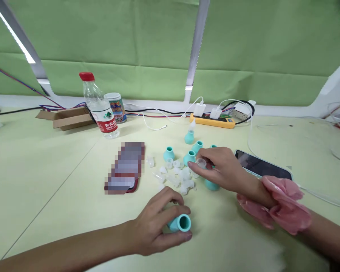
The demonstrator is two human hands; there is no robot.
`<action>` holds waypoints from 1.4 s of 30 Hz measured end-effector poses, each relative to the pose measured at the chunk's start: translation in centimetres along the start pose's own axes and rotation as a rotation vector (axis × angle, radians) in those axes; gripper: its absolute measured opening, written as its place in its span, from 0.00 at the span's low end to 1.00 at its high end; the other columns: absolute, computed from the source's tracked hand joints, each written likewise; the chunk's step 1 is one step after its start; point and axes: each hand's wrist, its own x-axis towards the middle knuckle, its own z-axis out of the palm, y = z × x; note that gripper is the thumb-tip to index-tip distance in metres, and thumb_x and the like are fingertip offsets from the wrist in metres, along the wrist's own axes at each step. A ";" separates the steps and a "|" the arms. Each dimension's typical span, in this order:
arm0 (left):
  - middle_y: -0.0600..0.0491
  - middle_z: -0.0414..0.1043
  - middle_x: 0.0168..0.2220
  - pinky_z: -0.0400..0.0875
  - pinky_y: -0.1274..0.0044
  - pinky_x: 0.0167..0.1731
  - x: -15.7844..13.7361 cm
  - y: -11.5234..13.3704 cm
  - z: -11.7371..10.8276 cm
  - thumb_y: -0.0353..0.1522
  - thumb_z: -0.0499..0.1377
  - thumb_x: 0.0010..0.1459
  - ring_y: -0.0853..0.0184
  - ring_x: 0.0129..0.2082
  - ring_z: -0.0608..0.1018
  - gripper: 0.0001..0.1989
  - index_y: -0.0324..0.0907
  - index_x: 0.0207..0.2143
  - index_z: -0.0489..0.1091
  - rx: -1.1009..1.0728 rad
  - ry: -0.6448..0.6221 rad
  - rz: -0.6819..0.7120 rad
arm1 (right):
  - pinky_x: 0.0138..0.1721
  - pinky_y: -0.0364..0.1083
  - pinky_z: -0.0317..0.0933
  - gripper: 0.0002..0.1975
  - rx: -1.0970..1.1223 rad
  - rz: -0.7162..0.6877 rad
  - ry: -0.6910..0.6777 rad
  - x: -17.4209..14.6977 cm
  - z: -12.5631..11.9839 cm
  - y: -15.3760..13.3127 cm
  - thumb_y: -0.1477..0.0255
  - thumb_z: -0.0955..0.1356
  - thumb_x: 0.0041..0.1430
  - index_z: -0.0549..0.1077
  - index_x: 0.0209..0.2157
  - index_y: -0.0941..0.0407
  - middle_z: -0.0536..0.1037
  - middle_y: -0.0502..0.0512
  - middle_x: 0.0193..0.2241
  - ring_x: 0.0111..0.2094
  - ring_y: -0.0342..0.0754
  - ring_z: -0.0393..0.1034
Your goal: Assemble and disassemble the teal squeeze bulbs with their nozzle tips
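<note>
My left hand point(164, 223) is closed around a teal rubber bulb point(174, 224), its round mouth tilted toward me, low over the table. Farther right, the thumb and fingers of my right hand point(221, 166) pinch a translucent plastic nozzle point(201, 163), wide end facing up. Between the hands lies a loose pile of similar clear nozzles point(184, 175). Several more teal bulbs stand around the pile, such as one bulb point(169, 154) behind it and another bulb point(212, 185) partly hidden under my right hand. At the back, one bulb point(189, 137) has a clear nozzle fitted on top.
A phone point(124, 168) with a blurred screen lies on the left, and another phone point(263, 166) is beside my right wrist. Behind stand a water bottle point(103, 113), a can point(117, 107), an open cardboard box point(73, 120) and a yellow power strip point(212, 121) with cables.
</note>
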 end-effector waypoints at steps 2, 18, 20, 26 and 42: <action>0.47 0.61 0.34 0.65 0.76 0.34 -0.1 -0.1 0.0 0.31 0.56 0.50 0.66 0.34 0.67 0.14 0.39 0.41 0.63 -0.044 0.014 -0.058 | 0.20 0.40 0.45 0.14 -0.116 -0.020 -0.090 0.2 0.6 0.7 0.61 0.62 0.53 0.65 0.24 0.57 0.64 0.47 0.14 0.17 0.39 0.56; 0.53 0.66 0.34 0.69 0.77 0.32 0.6 -0.5 1.0 0.31 0.63 0.43 0.68 0.35 0.72 0.21 0.43 0.37 0.54 -0.401 0.151 -0.519 | 0.22 0.40 0.53 0.08 0.235 -0.306 -0.425 -2.1 1.0 -3.2 0.68 0.63 0.53 0.69 0.31 0.58 0.71 0.49 0.19 0.20 0.39 0.61; 0.50 0.64 0.40 0.69 0.74 0.37 0.3 -0.4 1.1 0.30 0.63 0.43 0.66 0.40 0.70 0.24 0.44 0.41 0.54 -0.294 0.174 -0.458 | 0.20 0.39 0.53 0.08 0.270 -0.275 -0.295 -1.6 0.2 -2.9 0.69 0.63 0.53 0.70 0.28 0.58 0.69 0.48 0.16 0.17 0.38 0.59; 0.45 0.62 0.44 0.67 0.73 0.39 0.3 -0.1 0.4 0.25 0.53 0.51 0.64 0.44 0.67 0.23 0.42 0.49 0.52 0.037 0.120 -0.176 | 0.17 0.40 0.52 0.08 0.208 0.024 0.153 1.5 -4.6 1.7 0.68 0.66 0.49 0.70 0.21 0.56 0.68 0.49 0.15 0.16 0.39 0.58; 0.46 0.70 0.21 0.47 0.53 0.40 3.2 -3.1 -4.2 0.23 0.48 0.52 0.58 0.27 0.72 0.09 0.36 0.28 0.67 1.216 -0.336 -0.341 | 0.26 0.44 0.58 0.21 -0.255 0.296 -0.520 6.4 -3.2 14.1 0.55 0.62 0.47 0.73 0.30 0.59 0.75 0.57 0.25 0.26 0.49 0.69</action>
